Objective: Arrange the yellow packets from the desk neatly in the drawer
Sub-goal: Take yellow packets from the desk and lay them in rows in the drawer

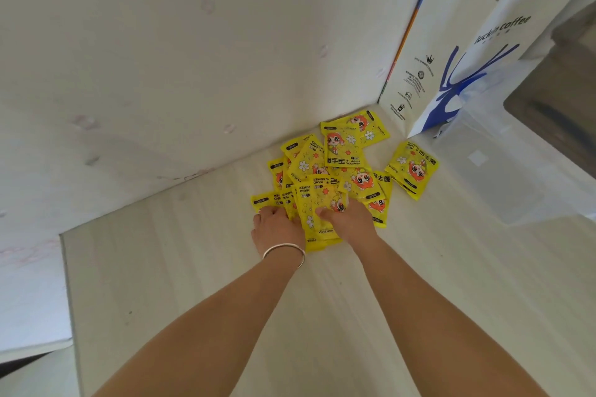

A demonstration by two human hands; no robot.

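Note:
Several yellow hand-warmer packets (343,151) lie in a loose overlapping heap on the pale wooden desk (200,267), near the wall corner. One packet (412,169) lies apart to the right. My left hand (277,229), with a silver bangle on the wrist, grips the left edge of a small stack of packets (311,203) at the near side of the heap. My right hand (350,219) holds the same stack from the right, thumb on top. No drawer is in view.
A white and blue paper coffee bag (458,51) stands at the back right against the wall. A translucent plastic bag (516,164) lies in front of it. The desk's left edge (66,284) runs beside a white surface.

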